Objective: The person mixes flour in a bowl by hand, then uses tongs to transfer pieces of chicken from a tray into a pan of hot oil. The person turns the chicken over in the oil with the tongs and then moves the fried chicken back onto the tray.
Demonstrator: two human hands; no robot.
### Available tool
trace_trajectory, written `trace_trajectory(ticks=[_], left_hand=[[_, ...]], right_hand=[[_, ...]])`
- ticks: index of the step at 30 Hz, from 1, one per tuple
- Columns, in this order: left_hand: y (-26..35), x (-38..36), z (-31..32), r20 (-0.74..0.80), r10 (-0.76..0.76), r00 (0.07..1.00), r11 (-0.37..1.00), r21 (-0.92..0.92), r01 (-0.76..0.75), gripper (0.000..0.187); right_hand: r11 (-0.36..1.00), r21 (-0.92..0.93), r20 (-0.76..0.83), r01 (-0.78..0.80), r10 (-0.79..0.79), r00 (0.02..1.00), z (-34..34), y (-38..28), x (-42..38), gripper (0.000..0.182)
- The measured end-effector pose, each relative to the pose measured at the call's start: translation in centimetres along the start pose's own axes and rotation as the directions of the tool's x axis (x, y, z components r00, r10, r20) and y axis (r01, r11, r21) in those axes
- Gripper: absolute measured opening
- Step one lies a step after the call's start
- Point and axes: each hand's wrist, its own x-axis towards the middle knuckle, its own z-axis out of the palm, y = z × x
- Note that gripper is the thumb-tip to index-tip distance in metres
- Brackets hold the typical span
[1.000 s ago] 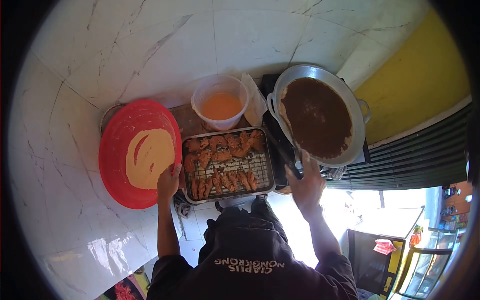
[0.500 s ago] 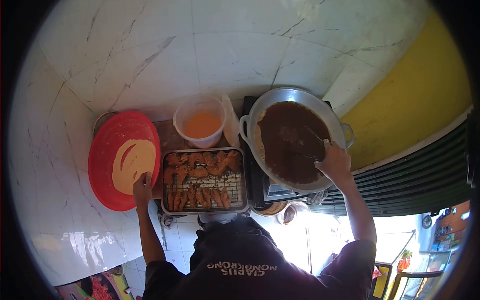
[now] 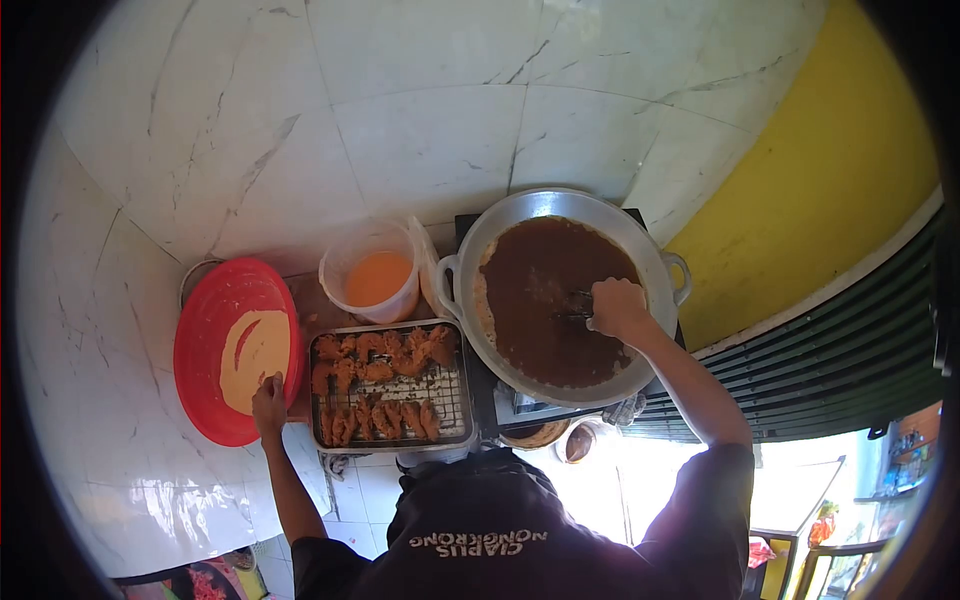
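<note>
My right hand [image 3: 617, 306] is closed around metal tongs [image 3: 572, 306], whose tips point left over the dark brown oil [image 3: 540, 345] in a large two-handled wok [image 3: 505, 372]. Nothing visible is clamped between the tips. At the near right edge of a red basin [image 3: 200, 400], my left hand [image 3: 268, 405] grips the rim, fingertips toward the inside. Pale flour [image 3: 258, 350] lies in the basin. Between the hands, a metal tray with a wire rack [image 3: 455, 400] carries two rows of browned fried pieces [image 3: 375, 352].
A translucent bucket [image 3: 338, 250] with orange liquid stands behind the tray. The wok sits on a stove [image 3: 510, 403]. A tiled wall [image 3: 420, 140] rises behind, and dark green slats [image 3: 780, 370] run along the right. More containers [image 3: 583, 440] stand below the wok.
My right hand has moved left and inward over the wok, the tongs turning to point left. The whole view has shifted slightly. My left hand stays at the basin's edge.
</note>
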Motion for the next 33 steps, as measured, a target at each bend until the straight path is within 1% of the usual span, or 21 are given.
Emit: trace_trajectory(ticks=[5,7,8,10,11,13,15,20,22,24,25,27,28,29,30,31,33], left_hand=[[0.3,0.1,-0.2,0.037,-0.028,0.999,1.000,-0.001,0.028,0.052],[0.6,0.0,-0.4,0.051,-0.039,0.998,0.999,-0.020,0.040,0.056],[0.8,-0.1,-0.5,0.052,-0.041,0.998,0.999,-0.022,0.043,0.056],[1.9,-0.5,-1.0,0.045,-0.051,0.998,0.999,-0.016,0.051,0.058],[1.4,-0.4,-0.7,0.047,-0.052,0.998,0.998,-0.018,0.053,0.058],[0.6,-0.1,-0.1,-0.014,-0.024,1.000,1.000,0.010,0.025,0.054],[0.4,-0.2,0.0,-0.008,-0.027,1.000,1.000,0.003,0.027,0.054],[0.3,0.0,-0.2,0.034,-0.016,0.999,1.000,-0.003,0.016,0.054],[0.6,-0.2,-0.3,0.004,0.016,1.000,1.000,-0.002,-0.016,0.053],[0.7,-0.2,-0.5,0.032,-0.006,0.999,1.000,-0.009,0.006,0.053],[0.7,-0.1,-0.6,0.059,-0.026,0.998,1.000,-0.013,0.027,0.053],[0.4,-0.1,-0.5,0.054,-0.033,0.998,0.999,0.003,0.033,0.053],[0.4,0.0,-0.4,0.051,-0.034,0.998,0.999,0.017,0.033,0.053],[0.4,0.0,-0.4,0.051,-0.039,0.998,0.999,0.018,0.038,0.053],[0.4,0.0,-0.4,0.065,-0.059,0.996,0.998,0.018,0.058,0.053],[0.5,0.0,-0.5,0.078,-0.081,0.994,0.997,0.020,0.080,0.053],[0.3,0.2,-0.5,0.077,-0.076,0.994,0.997,0.032,0.074,0.053]], right_hand=[[1.000,-0.012,0.004,0.023,-0.023,1.000,0.1,0.4,0.2,0.028],[0.999,-0.032,0.006,0.029,-0.029,1.000,0.2,0.6,-0.1,0.026],[0.999,-0.028,-0.018,0.030,-0.031,0.999,0.2,0.7,-0.4,0.025],[0.999,-0.026,-0.041,0.032,-0.033,0.999,-0.3,0.6,-1.0,0.024],[1.000,0.007,-0.048,0.030,-0.029,0.998,-0.9,0.7,-1.6,0.024],[0.999,0.037,-0.055,0.028,-0.025,0.998,-2.2,0.6,-2.8,0.024],[0.997,0.070,-0.101,0.017,-0.010,0.995,-3.2,0.4,-4.0,0.026],[0.998,0.039,-0.120,0.046,-0.041,0.992,-2.9,-0.4,-5.9,0.033],[0.998,0.014,-0.140,0.053,-0.051,0.989,-3.0,-0.8,-6.3,0.036],[1.000,0.001,-0.138,0.018,-0.018,0.990,-3.6,-1.1,-6.9,0.044],[1.000,-0.002,-0.139,0.020,-0.021,0.990,-4.2,-1.2,-7.2,0.044],[0.996,0.089,-0.196,-0.004,0.022,0.980,-5.2,-1.3,-7.7,0.041],[0.996,0.088,-0.197,0.001,0.016,0.980,-5.2,-1.4,-7.7,0.041],[0.990,0.143,-0.192,-0.010,0.038,0.981,-5.1,-1.5,-7.9,0.037],[0.980,0.198,-0.182,-0.022,0.059,0.981,-4.9,-1.6,-8.1,0.033],[0.980,0.198,-0.177,-0.016,0.052,0.983,-4.8,-1.6,-8.2,0.033],[0.961,0.276,-0.098,-0.017,0.046,0.994,-4.3,-1.7,-8.1,0.031]])
